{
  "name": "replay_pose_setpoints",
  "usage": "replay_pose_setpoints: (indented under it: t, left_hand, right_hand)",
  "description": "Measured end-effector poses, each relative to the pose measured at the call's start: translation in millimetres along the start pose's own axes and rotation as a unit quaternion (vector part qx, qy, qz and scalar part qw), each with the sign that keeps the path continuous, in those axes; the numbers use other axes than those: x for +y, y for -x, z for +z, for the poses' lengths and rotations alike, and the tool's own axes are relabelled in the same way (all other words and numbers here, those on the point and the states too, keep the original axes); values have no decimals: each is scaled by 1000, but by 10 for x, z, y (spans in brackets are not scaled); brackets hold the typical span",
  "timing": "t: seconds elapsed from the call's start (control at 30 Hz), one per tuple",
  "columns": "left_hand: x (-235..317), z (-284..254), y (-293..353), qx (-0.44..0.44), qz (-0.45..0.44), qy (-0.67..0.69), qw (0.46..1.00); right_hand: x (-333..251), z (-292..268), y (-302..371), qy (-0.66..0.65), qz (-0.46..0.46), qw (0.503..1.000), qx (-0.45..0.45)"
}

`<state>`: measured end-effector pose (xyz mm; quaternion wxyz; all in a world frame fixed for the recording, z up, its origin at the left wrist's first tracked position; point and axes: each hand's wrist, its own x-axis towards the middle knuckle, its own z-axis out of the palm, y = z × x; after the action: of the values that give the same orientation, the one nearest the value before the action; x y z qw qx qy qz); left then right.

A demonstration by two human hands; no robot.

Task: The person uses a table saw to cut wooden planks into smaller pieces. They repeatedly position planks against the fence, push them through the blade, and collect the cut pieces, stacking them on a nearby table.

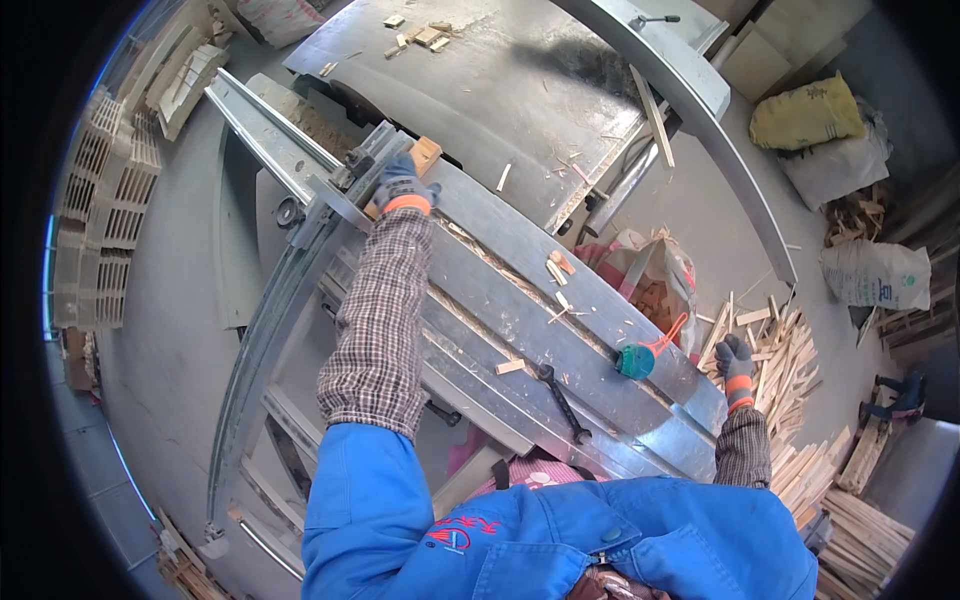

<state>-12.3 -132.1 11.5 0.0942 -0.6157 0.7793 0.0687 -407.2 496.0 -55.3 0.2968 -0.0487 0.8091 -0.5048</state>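
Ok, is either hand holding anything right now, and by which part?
The left hand is on the wooden block, between its visible ends; whether gripping or only pressing, I can't tell. The right hand shows nothing held.

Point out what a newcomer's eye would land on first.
Probably the bright blue jacket at the bottom, with a gloved left hand by a wooden block at upper left centre. Then the green-and-orange object on the grey metal table, right of centre, and the heaped wood strips at right.
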Motion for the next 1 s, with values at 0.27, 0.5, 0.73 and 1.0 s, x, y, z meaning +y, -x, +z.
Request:
replay_pose_setpoints:
  t: [0.27, 0.5, 0.73, 1.0]
  left_hand:
    - [211, -273, -148, -70, 38, -14, 997]
    - [289, -258, -552, -111, 11, 4, 994]
    - [346, -264, 235, 131, 191, 177, 957]
    - [316, -927, 1624, -94, 342, 776, 522]
  right_hand:
    - [-152, 86, 2, 18, -33, 999, -27]
    - [-285, 188, 109, 25, -4, 999, -20]
    - [-616, 534, 257, 40, -91, 994, -40]
    - [-2071, 1794, 1671, 119, -348, 921, -133]
